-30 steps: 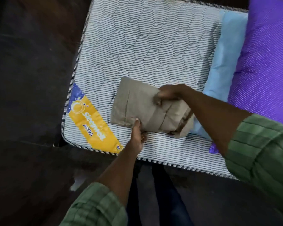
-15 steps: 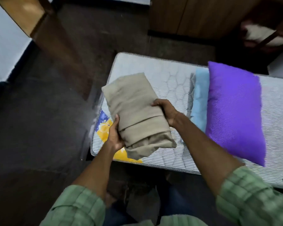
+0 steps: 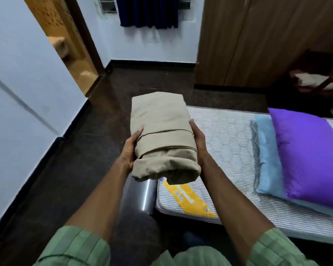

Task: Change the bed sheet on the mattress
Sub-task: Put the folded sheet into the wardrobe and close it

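Held up in the air over the near corner of the striped quilted mattress (image 3: 225, 143) and the dark floor — folded beige cotton bed sheet (image 3: 161, 135), thick bundle, loose rolled end toward the camera. Clamped from both sides: left hand (image 3: 130, 148) and right hand (image 3: 199, 144), fingers curled round its edges. Probably light, soft and floppy — best gripped at a free hem to shake open, not squeezed mid-bundle.

Folded sheet (image 3: 162, 135) lifted off the mattress (image 3: 229, 143) (now held higher).
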A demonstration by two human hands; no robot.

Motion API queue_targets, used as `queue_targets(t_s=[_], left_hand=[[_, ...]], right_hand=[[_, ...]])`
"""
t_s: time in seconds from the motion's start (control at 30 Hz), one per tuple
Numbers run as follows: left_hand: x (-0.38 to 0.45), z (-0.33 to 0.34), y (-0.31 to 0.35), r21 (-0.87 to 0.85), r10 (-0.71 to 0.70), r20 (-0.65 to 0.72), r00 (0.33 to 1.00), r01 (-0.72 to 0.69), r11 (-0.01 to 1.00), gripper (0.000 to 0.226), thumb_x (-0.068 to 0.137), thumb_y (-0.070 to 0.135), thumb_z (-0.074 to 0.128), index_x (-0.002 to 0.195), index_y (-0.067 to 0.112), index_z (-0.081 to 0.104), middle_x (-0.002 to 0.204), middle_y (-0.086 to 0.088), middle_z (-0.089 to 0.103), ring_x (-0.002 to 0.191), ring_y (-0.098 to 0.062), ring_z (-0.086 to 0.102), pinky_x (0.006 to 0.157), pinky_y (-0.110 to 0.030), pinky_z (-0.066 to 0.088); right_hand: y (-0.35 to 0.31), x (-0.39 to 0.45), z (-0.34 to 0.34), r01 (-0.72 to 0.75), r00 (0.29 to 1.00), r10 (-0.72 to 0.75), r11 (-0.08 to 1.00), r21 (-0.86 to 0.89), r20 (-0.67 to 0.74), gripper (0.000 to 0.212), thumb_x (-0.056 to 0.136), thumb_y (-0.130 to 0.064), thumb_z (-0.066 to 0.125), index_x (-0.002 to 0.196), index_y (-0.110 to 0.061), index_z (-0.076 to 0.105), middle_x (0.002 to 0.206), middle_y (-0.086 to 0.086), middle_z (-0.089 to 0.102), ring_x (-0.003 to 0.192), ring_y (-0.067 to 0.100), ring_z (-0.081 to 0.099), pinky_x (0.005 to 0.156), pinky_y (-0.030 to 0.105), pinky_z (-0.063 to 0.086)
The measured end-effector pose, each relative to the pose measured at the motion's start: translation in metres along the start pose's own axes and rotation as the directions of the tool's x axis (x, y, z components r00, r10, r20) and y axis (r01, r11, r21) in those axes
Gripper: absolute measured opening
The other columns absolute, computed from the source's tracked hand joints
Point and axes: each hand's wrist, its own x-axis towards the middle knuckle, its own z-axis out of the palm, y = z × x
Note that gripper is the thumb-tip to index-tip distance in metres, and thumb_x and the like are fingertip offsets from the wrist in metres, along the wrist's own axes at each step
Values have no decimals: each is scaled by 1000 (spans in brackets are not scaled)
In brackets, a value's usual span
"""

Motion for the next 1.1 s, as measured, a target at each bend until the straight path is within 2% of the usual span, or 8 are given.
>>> queue_targets(t_s=[0.1, 0.27, 0.37, 0.57, 0.67, 0.77, 0.9, 1.1], left_hand=[[17, -16, 38, 57, 13, -13, 1000, -12, 998, 49, 94, 38, 66, 134, 9, 67, 123, -17, 72, 106, -33, 72, 86, -47, 60], [86, -44, 102, 180, 14, -2, 1000, -13, 984, 52, 90, 33, 70, 135, 8, 66, 127, -17, 71, 111, -34, 70, 100, -51, 55], [143, -56, 140, 231, 2, 11, 1000, -4, 973, 48, 90, 31, 70, 133, 9, 68, 126, -17, 71, 114, -35, 69, 105, -52, 52], [248, -70, 224, 316, -29, -1, 1000, 28, 948, 45, 88, 30, 72, 128, 9, 72, 120, -15, 74, 104, -32, 73, 96, -47, 58], [301, -68, 269, 350, -63, 23, 998, 51, 936, 40, 88, 28, 71, 124, 11, 72, 111, -13, 76, 96, -30, 74, 85, -43, 60], [342, -59, 302, 350, -74, 64, 995, 47, 936, 45, 88, 28, 71, 128, 9, 70, 110, -13, 76, 95, -30, 74, 81, -41, 61], [402, -43, 339, 352, -113, 114, 987, 66, 934, 53, 84, 30, 75, 132, 9, 69, 125, -17, 72, 107, -34, 72, 91, -47, 59], [514, -16, 406, 391, -148, 217, 965, 53, 919, 57, 80, 32, 79, 132, 10, 69, 131, -17, 69, 120, -37, 66, 107, -56, 50]], right_hand=[[11, 37, 11, 31, 995, -30, 999, 10, -91, 42, 98, -41, 55, 117, -10, 77, 116, 15, 75, 102, 35, 73, 88, 44, 59], [14, 121, 22, 72, 992, -70, 997, 15, -105, 40, 90, -31, 61, 120, -11, 76, 124, 19, 69, 111, 39, 67, 103, 53, 51], [10, 182, 28, 84, 988, -81, 996, 16, -131, 37, 92, -31, 57, 114, -11, 79, 119, 18, 72, 105, 37, 70, 95, 49, 56], [-16, 291, 60, 50, 987, -52, 999, -18, -153, 39, 91, -31, 60, 117, -8, 77, 117, 19, 72, 100, 36, 72, 88, 46, 59], [-38, 343, 77, 49, 980, -58, 997, -52, -189, 47, 90, -27, 67, 132, -6, 68, 122, 19, 71, 107, 37, 70, 94, 49, 57], [-58, 380, 90, 86, 977, -95, 995, -57, -192, 47, 90, -25, 70, 132, -4, 68, 127, 21, 69, 111, 37, 68, 99, 50, 55], [-87, 427, 98, 155, 962, -155, 988, -18, -224, 57, 86, -25, 74, 138, -2, 63, 139, 24, 62, 121, 40, 62, 106, 54, 50], [-145, 523, 119, 248, 928, -256, 967, -64, -269, 51, 90, -20, 67, 137, 0, 63, 135, 24, 64, 118, 42, 64, 106, 56, 50]])
